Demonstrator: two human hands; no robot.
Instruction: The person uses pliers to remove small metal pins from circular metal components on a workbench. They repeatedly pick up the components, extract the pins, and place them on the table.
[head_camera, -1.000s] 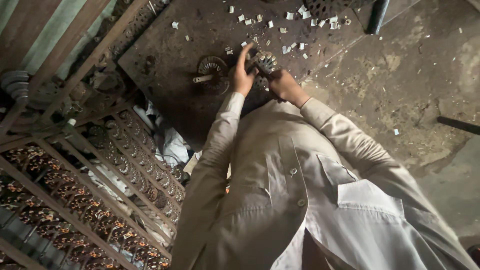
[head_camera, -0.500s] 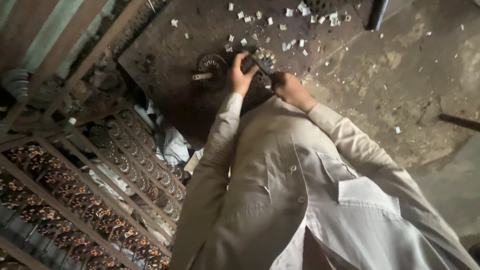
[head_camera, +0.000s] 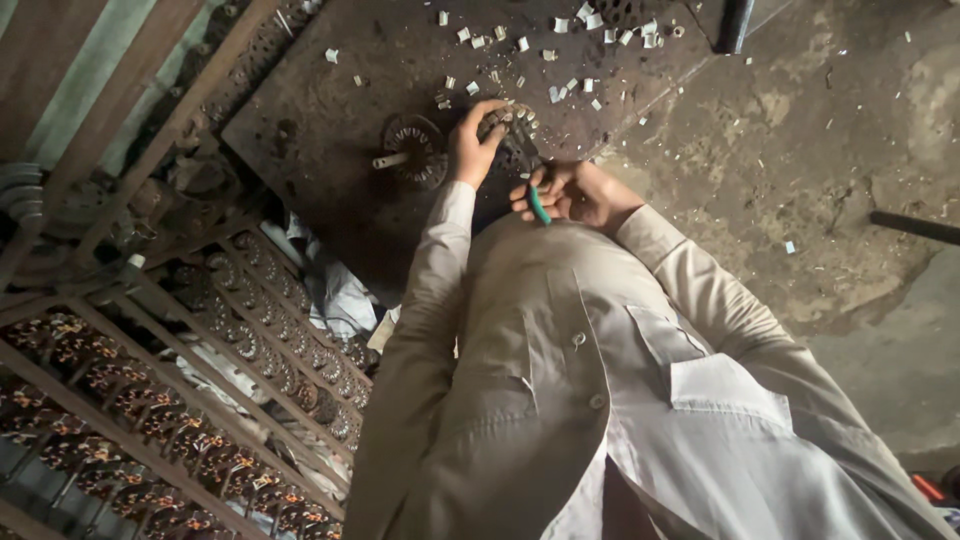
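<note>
Left hand (head_camera: 470, 150) has its grip clamped on a small round metal part (head_camera: 497, 122) to steady it on the dark desk (head_camera: 320, 130), while the right hand (head_camera: 575, 192) stays wrapped around green-handled pliers (head_camera: 538, 204) right beside it.

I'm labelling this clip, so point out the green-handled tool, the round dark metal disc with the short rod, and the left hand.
Green-handled tool (head_camera: 539, 206), head view, on its green grip.
Round dark metal disc with short rod (head_camera: 418, 150), head view, on the disc's face.
Left hand (head_camera: 472, 150), head view, on the back of the hand.
</note>
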